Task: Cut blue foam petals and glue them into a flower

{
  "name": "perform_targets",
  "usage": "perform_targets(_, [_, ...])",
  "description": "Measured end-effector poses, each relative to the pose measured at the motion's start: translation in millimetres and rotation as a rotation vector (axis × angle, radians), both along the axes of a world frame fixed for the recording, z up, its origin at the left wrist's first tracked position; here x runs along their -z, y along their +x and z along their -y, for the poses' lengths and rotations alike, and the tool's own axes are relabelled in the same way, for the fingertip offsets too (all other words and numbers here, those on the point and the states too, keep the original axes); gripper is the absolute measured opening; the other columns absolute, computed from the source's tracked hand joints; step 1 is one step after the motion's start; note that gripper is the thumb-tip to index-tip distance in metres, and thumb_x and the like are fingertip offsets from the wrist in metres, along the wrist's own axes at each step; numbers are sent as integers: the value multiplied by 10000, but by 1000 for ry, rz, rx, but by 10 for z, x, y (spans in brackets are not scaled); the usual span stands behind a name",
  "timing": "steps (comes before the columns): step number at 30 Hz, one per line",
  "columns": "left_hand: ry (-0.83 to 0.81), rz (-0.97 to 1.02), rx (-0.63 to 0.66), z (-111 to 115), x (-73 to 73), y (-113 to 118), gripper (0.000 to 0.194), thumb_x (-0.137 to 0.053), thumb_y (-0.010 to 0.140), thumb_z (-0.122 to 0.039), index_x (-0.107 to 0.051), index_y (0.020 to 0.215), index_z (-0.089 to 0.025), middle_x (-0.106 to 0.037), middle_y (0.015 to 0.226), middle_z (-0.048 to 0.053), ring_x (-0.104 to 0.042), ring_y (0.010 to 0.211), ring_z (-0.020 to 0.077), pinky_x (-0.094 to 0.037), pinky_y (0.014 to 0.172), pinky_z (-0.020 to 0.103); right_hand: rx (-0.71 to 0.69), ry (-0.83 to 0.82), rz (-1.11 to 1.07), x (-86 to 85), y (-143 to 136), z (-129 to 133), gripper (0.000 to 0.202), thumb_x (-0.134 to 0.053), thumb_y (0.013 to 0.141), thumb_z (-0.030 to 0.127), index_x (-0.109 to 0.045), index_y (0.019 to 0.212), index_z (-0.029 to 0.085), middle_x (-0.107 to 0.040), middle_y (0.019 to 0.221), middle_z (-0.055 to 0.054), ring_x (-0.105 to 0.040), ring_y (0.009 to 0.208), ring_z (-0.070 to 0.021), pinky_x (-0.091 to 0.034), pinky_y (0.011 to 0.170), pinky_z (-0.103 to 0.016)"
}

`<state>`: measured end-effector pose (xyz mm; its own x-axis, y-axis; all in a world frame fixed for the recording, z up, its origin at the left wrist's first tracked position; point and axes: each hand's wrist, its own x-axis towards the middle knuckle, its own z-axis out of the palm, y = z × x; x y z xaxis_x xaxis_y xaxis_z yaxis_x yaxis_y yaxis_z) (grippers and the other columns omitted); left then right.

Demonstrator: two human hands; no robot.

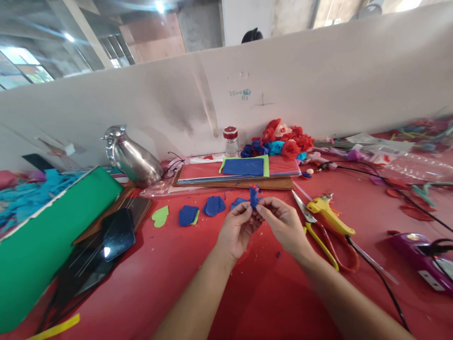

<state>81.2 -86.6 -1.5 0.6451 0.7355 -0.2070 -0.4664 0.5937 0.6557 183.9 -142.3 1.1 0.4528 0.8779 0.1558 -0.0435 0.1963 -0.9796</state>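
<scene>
Between the fingertips of both hands is a small blue rolled flower bud [253, 196], upright, with a bit of red at its top. My left hand [241, 225] pinches it low on the left side, and my right hand [281, 221] pinches it from the right. Its lower end is hidden by the fingers. Just behind the hands, a blue petal piece [239, 203] lies partly covered. Further left on the table are stacked blue petals [213, 206], another blue petal pile [188, 215] with green beneath, and a lime green heart-shaped piece [160, 216].
Scissors [318, 226] and a yellow glue gun [331, 215] lie right of my hands, with black cords beyond. Behind are stacked coloured sheets [283, 166], a glass jar [231, 141] and artificial flowers [290, 148]. A metal jug [136, 160], phone [118, 232] and green box [60, 241] stand left.
</scene>
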Motion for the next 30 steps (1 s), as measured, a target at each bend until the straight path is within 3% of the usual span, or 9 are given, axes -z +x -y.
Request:
perform_targets(5, [-51,-10,6,-8,-30,-9,210,-799,606,-217,-622,698,-151,-603,660,-9,-566,647,97,-459,690,256,-30,-11,-81,26,21,-20,225,-682,740,407,-632,754,188,-639,672,-5,-589,630,-146,-482,614,-268])
perform_targets(10, [-80,19,43,-27,9,-16,257,-844,530,-233,-643,661,-142,-596,627,-11,-534,590,73,-432,614,215,-77,-12,-128,14,9,-12,194,-685,742,369,-627,738,184,-620,656,4,-570,622,-131,-469,608,-253])
perform_targets(15, [-47,-52,-39,-27,0,-9,256,-850,503,-222,-665,663,-151,-593,623,-16,-496,564,55,-322,496,176,-20,-6,-121,28,12,-19,168,-689,729,346,-638,720,186,-622,655,7,-552,610,-119,-454,589,-239])
perform_targets(19, [13,-90,-75,-2,-47,5,247,-834,517,-218,-687,705,-153,-601,652,-15,-472,563,47,-307,498,178,10,-5,-147,58,40,-48,162,-689,723,339,-645,703,185,-622,627,11,-548,596,-113,-446,581,-234])
perform_targets(30, [61,-125,-174,7,-47,8,234,-825,499,-190,-667,667,-151,-601,659,-23,-511,611,51,-371,580,173,47,8,113,43,-8,-24,193,-621,765,325,-718,882,206,-724,817,-44,-611,687,-157,-487,645,-295])
